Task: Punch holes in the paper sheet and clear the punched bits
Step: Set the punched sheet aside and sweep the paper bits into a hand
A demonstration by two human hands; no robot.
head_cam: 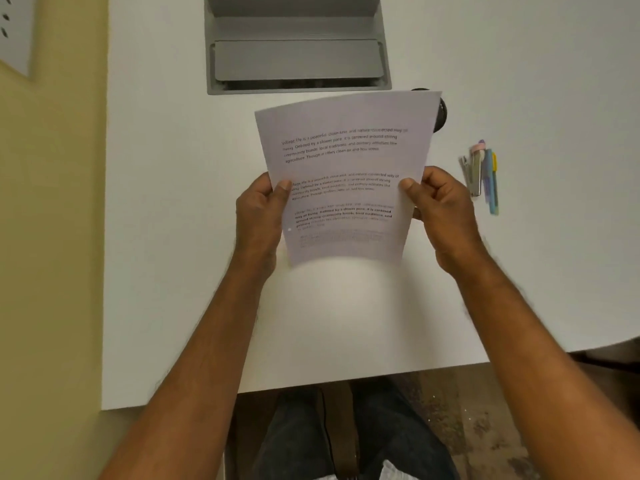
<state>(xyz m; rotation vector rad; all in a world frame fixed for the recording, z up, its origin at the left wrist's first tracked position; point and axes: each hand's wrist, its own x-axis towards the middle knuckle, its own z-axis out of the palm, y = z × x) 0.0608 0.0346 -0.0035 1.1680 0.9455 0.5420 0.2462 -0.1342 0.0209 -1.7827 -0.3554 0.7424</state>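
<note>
Paper sheet (346,174): held up off the bench (173,237) by both hands, printed side toward the camera, lower edge blurred.
Long axis: runs from the person's body away toward the grey desk tray (298,57), leaning slightly to the right at the far end.
Left hand (258,216): fingers closed on the sheet's left edge, thumb on the printed face, remaining fingers behind the paper.
Right hand (440,209): fingers closed on the sheet's right edge, thumb on the face, the others curled behind.
Dark round object (441,112): peeks out behind the sheet's far right corner; most of it is hidden, so I cannot tell whether it is the punch.
Relation that matters: if that object is the punch, it lies past the sheet's far right corner, closer to the right hand than to the left.
Pens and stapler (481,174): grouped on the bench to the right of the sheet, just beyond the right hand, apart from the paper.
Holes: one small pale spot near the lower left margin, too blurred to call.
Step, as judged: the sheet is still being readied for punching.
</note>
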